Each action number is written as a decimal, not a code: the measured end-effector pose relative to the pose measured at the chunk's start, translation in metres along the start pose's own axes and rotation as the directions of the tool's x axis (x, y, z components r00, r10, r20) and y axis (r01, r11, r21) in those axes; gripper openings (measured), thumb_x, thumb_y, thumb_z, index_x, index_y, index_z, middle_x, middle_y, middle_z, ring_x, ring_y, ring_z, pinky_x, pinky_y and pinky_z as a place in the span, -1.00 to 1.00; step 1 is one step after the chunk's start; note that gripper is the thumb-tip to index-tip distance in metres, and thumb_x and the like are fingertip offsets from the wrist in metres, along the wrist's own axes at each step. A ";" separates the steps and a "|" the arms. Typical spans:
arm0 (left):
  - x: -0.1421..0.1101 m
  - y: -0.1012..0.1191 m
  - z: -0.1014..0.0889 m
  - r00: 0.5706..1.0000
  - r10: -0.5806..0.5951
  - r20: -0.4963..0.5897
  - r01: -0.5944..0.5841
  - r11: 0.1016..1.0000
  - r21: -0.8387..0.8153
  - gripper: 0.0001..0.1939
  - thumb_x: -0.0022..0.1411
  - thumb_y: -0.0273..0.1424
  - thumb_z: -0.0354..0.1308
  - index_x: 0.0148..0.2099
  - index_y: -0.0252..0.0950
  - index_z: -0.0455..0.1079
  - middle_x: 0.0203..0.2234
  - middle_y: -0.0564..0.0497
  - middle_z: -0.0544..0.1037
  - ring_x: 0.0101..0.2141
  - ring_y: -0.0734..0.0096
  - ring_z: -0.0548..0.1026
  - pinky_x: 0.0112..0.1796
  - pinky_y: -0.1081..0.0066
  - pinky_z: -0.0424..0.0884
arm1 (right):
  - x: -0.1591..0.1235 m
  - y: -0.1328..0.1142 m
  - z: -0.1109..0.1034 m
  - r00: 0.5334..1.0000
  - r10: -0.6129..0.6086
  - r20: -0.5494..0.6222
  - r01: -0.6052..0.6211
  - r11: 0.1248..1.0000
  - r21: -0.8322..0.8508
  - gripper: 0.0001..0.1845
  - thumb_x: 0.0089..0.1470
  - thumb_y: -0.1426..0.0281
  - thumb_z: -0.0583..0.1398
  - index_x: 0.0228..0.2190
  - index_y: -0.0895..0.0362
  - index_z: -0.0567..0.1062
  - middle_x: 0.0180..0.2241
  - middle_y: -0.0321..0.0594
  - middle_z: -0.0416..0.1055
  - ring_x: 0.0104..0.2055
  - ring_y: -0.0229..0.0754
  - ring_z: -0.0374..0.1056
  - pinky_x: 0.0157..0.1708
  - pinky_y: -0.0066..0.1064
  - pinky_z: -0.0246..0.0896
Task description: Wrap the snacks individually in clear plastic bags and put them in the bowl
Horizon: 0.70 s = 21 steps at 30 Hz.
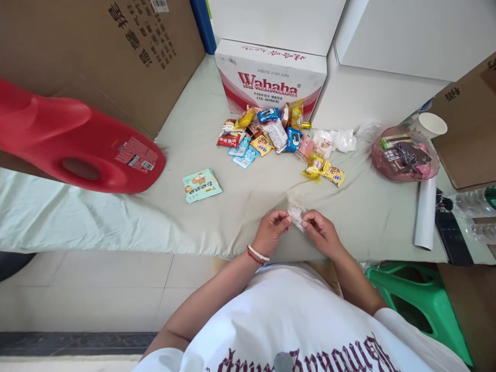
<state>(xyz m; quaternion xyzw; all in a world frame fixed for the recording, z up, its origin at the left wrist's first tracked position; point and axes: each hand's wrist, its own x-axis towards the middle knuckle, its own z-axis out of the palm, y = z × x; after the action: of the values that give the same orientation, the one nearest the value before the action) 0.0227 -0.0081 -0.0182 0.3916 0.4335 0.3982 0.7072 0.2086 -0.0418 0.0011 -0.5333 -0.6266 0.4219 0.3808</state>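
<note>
Between my two hands, near the table's front edge, is a clear plastic bag (pixel 296 209), crumpled and see-through. My left hand (pixel 273 230) pinches its left side between thumb and fingers. On the other side my right hand (pixel 320 232) pinches it the same way. Whether anything is inside the bag I cannot make out. Beyond the hands lie a yellow snack packet (pixel 334 174) and a yellow-wrapped snack (pixel 314 164). A mint-green snack packet (pixel 202 185) lies flat on the cloth to the left.
A pile of wrapped snacks (pixel 263 137) lies before a Wahaha water carton (pixel 271 77). At left stands a big red detergent bottle (pixel 104 150). A pink bowl (pixel 377 160) of packets, a paper cup (pixel 432 125) and a white roll (pixel 425 217) are at right. Below is a green stool (pixel 437 299).
</note>
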 end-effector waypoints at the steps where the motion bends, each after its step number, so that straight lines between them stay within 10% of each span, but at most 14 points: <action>1: -0.001 -0.001 0.000 1.000 0.010 0.000 -0.010 1.000 0.022 -0.65 0.13 -0.10 0.35 -0.32 -0.29 0.43 -0.55 0.12 0.42 -0.48 0.49 0.33 -0.36 0.42 0.26 | 0.000 0.002 -0.001 0.999 0.041 0.003 -0.041 0.998 0.054 -0.74 0.35 0.14 0.11 -0.29 0.04 0.41 -0.40 -0.30 0.30 -0.39 -0.22 0.20 -0.35 -0.37 0.13; 9: -0.004 0.006 -0.002 0.963 0.251 0.098 -0.269 0.901 0.341 -0.72 0.26 -0.15 0.24 -0.35 -0.26 0.47 -0.43 0.03 0.44 -0.35 0.39 0.36 -0.29 0.39 0.26 | 0.015 -0.001 0.007 0.979 0.198 -0.038 -0.181 0.945 0.272 -0.67 0.20 0.06 0.26 -0.32 0.07 0.53 -0.40 -0.31 0.39 -0.37 -0.24 0.23 -0.33 -0.40 0.17; 16: -0.008 0.003 -0.015 0.997 0.060 -0.051 -0.056 0.995 0.081 -0.63 0.18 -0.07 0.31 -0.31 -0.27 0.38 -0.41 0.07 0.44 -0.42 0.50 0.35 -0.33 0.44 0.32 | 0.013 0.010 0.001 0.901 0.391 -0.186 -0.199 0.756 0.623 -0.71 0.02 0.11 0.40 -0.37 0.01 0.51 -0.46 -0.37 0.31 -0.46 -0.28 0.16 -0.45 -0.44 0.13; 21: -0.006 0.015 -0.013 0.994 -0.089 -0.067 0.085 0.994 -0.067 -0.50 0.20 0.11 0.18 -0.20 -0.25 0.34 -0.21 -0.03 0.51 -0.36 0.45 0.48 -0.46 0.49 0.34 | 0.003 0.014 0.001 0.930 0.310 -0.195 -0.169 0.836 0.523 -0.75 0.06 0.11 0.38 -0.38 0.00 0.55 -0.31 -0.30 0.43 -0.31 -0.22 0.32 -0.24 -0.36 0.30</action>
<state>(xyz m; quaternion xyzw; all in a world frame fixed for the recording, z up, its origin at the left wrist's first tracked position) 0.0058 -0.0052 -0.0067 0.3355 0.4615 0.3941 0.7205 0.2116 -0.0377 -0.0120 -0.5447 -0.3660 0.5363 0.5308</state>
